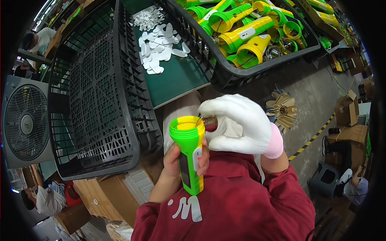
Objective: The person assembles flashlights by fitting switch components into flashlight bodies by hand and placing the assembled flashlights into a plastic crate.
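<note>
My bare left hand (175, 162) is wrapped around a green and yellow flashlight body (185, 140), its wide mouth turned up. A white oval switch piece (197, 158) sits on the side of the body. At the mouth, my right hand (241, 122) in a white glove curls its fingers around a small shiny, reddish-looking lamp reflector (210, 123). Thin wire shows between the reflector and the mouth. The glove hides part of the reflector, so its whole shape does not show.
A black crate (134, 148) stands at left. White plastic pieces (159, 48) lie on the green tabletop (177, 82). Another black crate (245, 73) at upper right holds several flashlight bodies (249, 32). A fan (26, 124) is far left; cartons (100, 197) and a grey stool (323, 178) stand around.
</note>
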### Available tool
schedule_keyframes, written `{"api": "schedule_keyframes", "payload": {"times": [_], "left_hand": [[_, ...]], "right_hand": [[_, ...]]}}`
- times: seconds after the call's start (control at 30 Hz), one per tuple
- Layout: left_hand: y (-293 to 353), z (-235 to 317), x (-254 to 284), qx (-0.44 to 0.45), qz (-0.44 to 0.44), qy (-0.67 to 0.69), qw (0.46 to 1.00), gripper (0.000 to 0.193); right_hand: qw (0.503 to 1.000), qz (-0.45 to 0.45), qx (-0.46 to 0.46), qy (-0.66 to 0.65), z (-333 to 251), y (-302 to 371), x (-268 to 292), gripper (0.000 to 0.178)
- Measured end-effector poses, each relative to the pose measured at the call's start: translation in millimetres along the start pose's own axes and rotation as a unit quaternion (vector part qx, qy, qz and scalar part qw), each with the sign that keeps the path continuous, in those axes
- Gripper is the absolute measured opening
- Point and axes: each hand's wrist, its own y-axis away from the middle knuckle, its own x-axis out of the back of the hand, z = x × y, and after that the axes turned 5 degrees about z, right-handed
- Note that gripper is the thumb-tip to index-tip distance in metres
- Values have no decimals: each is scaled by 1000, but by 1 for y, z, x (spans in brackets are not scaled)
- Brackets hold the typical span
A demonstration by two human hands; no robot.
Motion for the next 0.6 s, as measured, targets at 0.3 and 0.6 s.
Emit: {"api": "schedule_keyframes", "payload": {"times": [0.3, 0.6], "left_hand": [[-11, 2, 3, 52, -102, 164, 980, 64], [-3, -9, 49, 99, 132, -103, 981, 69]], "right_hand": [[991, -3, 52, 119, 21, -7, -9, 16], [967, -126, -12, 219, 43, 1, -41, 20]]}}
